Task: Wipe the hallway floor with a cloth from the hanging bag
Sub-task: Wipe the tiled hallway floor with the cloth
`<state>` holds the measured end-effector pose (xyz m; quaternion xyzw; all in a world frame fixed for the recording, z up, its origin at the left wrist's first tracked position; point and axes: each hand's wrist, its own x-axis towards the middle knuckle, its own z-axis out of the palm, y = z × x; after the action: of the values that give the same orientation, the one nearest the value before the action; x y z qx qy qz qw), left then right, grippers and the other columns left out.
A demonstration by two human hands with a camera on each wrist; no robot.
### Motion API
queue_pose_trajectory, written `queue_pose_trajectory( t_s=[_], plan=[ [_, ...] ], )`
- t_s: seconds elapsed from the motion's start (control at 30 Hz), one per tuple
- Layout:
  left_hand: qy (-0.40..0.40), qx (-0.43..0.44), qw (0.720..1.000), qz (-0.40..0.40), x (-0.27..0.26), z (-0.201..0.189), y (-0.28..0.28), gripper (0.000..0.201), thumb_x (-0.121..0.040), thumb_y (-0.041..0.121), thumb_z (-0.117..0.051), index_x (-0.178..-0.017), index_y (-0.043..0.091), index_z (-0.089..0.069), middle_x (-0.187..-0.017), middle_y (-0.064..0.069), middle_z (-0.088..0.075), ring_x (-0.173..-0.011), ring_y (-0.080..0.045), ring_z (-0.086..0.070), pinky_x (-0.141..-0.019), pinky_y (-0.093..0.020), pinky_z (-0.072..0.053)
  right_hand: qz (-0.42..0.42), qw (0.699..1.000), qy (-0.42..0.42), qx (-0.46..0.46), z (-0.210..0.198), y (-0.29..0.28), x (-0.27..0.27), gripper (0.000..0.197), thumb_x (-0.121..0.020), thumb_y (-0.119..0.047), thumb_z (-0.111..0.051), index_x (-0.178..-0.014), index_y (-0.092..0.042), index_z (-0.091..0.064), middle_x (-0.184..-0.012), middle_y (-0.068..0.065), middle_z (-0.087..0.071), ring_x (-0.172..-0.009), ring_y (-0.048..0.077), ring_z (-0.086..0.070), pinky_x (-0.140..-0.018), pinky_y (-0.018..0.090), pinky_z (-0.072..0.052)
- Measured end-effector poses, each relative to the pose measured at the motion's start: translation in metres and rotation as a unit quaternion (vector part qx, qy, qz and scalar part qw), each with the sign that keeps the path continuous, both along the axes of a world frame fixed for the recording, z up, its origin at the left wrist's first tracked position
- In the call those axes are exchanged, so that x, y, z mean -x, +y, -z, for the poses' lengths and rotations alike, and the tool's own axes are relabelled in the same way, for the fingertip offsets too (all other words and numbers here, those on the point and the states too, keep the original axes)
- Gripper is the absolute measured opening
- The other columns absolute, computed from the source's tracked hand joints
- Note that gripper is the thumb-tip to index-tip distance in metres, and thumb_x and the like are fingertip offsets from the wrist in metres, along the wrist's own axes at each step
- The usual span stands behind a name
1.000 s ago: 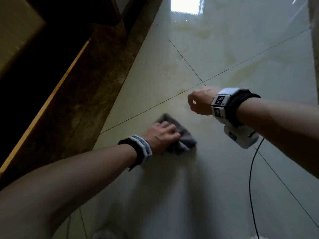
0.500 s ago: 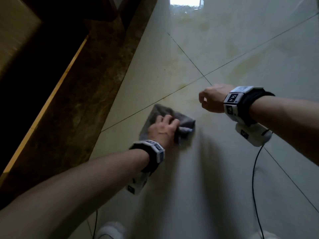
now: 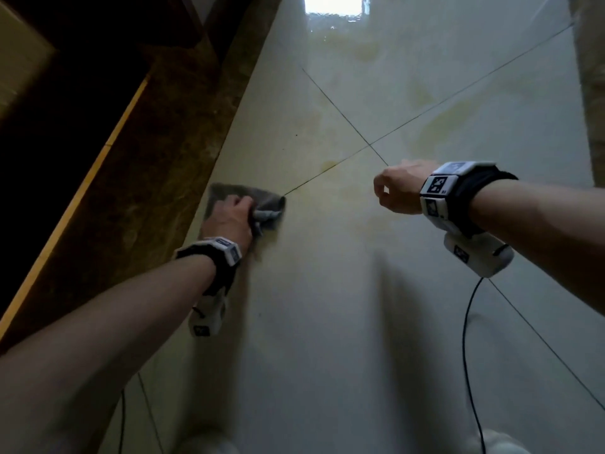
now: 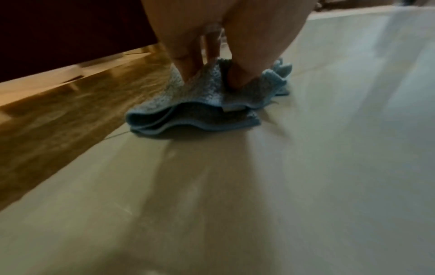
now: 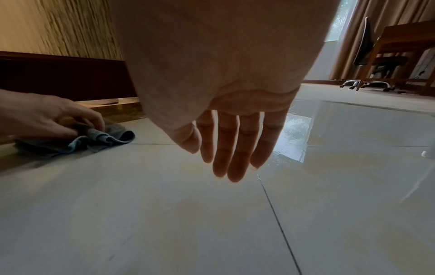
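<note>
The left hand (image 3: 229,221) presses a folded grey-blue cloth (image 3: 265,204) onto the pale tiled floor (image 3: 327,322), its grip closed on the fabric: fingers (image 4: 188,61) and thumb dig into the bunched top layer while the lower folds lie flat on the tile. The cloth sits right at the floor's left edge, where the light tiles meet a brown marble border strip (image 3: 147,191); its left corner is just beside that seam. Beyond the strip runs a dark wooden skirting board (image 5: 63,76) under a textured wall.

The right hand (image 3: 399,188) hangs above the floor well to the right of the cloth, holding nothing; from the right wrist view its fingers (image 5: 233,148) point down, straight and relaxed, clear of the tile. It hovers near the crossing of two grout lines (image 3: 370,144).

Ahead and to the right the tiles stretch out glossy and bare, with a bright window reflection (image 3: 334,4) at the far end. A black cable (image 3: 465,339) trails from the right wrist device towards the near edge.
</note>
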<state>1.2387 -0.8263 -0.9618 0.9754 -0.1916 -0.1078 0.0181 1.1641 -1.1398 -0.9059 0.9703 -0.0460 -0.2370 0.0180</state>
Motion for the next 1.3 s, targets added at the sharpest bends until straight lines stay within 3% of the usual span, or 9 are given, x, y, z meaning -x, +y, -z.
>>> queue_pose_trajectory(
  t_s=[0.1,0.23,0.4,0.6,0.67,0.77,0.93,1.07,1.3],
  plan=[
    [0.027,-0.026,0.994,-0.104,-0.009,-0.005,0.003,0.035,-0.092,0.023,-0.056,-0.126,0.025,-0.049,-0.131,-0.012,-0.047,-0.117,-0.035,-0.047,-0.090,-0.048,-0.049,0.003,1.000,0.004,0.000,0.000,-0.002,-0.001,0.021,-0.087,-0.031,-0.051,-0.097,-0.028,-0.068,-0.093,0.005,-0.066,-0.080,0.031,-0.064,-0.069,0.030,-0.052],
    [0.012,-0.017,0.997,-0.079,0.027,-0.004,-0.035,0.031,-0.092,0.025,-0.052,-0.123,0.024,-0.048,-0.130,-0.012,-0.045,-0.117,-0.035,-0.044,-0.086,-0.046,-0.047,-0.019,1.000,0.007,0.004,0.003,0.007,-0.006,0.021,-0.088,-0.028,-0.051,-0.098,-0.025,-0.069,-0.091,0.005,-0.068,-0.079,0.031,-0.064,-0.059,0.024,-0.043],
    [0.007,0.014,0.983,0.183,0.094,0.003,-0.086,0.033,-0.093,0.028,-0.051,-0.126,0.026,-0.047,-0.133,-0.006,-0.044,-0.116,-0.029,-0.042,-0.074,-0.037,-0.047,-0.042,0.999,0.006,0.004,0.003,0.024,-0.015,0.023,-0.089,-0.030,-0.049,-0.100,-0.026,-0.068,-0.093,0.006,-0.066,-0.082,0.031,-0.064,-0.062,0.026,-0.047],
    [0.009,0.067,0.883,0.464,0.083,0.007,-0.066,0.036,-0.083,0.031,-0.047,-0.110,0.021,-0.067,-0.117,-0.007,-0.065,-0.098,-0.029,-0.063,-0.060,-0.029,-0.054,-0.057,0.998,0.005,0.000,0.005,0.033,-0.013,0.024,-0.091,-0.033,-0.049,-0.104,-0.026,-0.068,-0.094,0.008,-0.066,-0.083,0.032,-0.064,-0.063,0.027,-0.046],
    [-0.005,0.086,0.912,0.401,0.047,0.007,-0.049,0.033,-0.082,0.026,-0.049,-0.108,0.020,-0.068,-0.117,-0.008,-0.065,-0.097,-0.030,-0.064,-0.065,-0.032,-0.056,-0.049,0.999,0.014,0.005,0.008,0.032,-0.010,0.024,-0.090,-0.032,-0.048,-0.104,-0.026,-0.067,-0.095,0.007,-0.065,-0.084,0.032,-0.063,-0.065,0.027,-0.048],
    [0.009,0.029,0.990,0.139,-0.003,0.000,-0.019,0.027,-0.088,0.022,-0.055,-0.114,0.025,-0.058,-0.127,-0.006,-0.053,-0.110,-0.030,-0.054,-0.079,-0.040,-0.052,-0.049,0.999,0.019,0.005,0.011,0.030,-0.006,0.023,-0.089,-0.030,-0.049,-0.101,-0.025,-0.067,-0.094,0.006,-0.065,-0.084,0.032,-0.063,-0.066,0.028,-0.049],
    [0.072,-0.044,0.986,-0.142,-0.045,-0.016,0.006,0.031,-0.089,0.022,-0.057,-0.121,0.021,-0.056,-0.129,-0.014,-0.050,-0.115,-0.037,-0.053,-0.096,-0.048,-0.048,-0.040,0.999,0.015,0.002,0.011,0.027,-0.007,0.023,-0.087,-0.027,-0.049,-0.101,-0.022,-0.067,-0.091,0.006,-0.066,-0.082,0.032,-0.065,-0.061,0.028,-0.047],
    [0.028,-0.079,0.991,-0.102,-0.019,-0.013,-0.027,0.034,-0.090,0.024,-0.060,-0.121,0.021,-0.049,-0.127,-0.015,-0.048,-0.114,-0.037,-0.051,-0.086,-0.046,-0.048,-0.050,0.999,0.011,0.003,0.013,0.022,-0.007,0.024,-0.089,-0.026,-0.048,-0.104,-0.019,-0.067,-0.089,0.008,-0.067,-0.080,0.032,-0.066,-0.061,0.027,-0.047],
    [0.008,0.002,0.988,0.153,0.067,0.000,-0.125,0.032,-0.091,0.030,-0.052,-0.123,0.026,-0.049,-0.125,-0.005,-0.047,-0.113,-0.029,-0.045,-0.064,-0.036,-0.037,-0.036,0.999,-0.003,-0.019,0.016,0.002,0.000,0.030,-0.092,-0.031,-0.048,-0.121,-0.024,-0.054,-0.105,0.009,-0.065,-0.092,0.031,-0.063,-0.066,0.029,-0.044]
  ],
)
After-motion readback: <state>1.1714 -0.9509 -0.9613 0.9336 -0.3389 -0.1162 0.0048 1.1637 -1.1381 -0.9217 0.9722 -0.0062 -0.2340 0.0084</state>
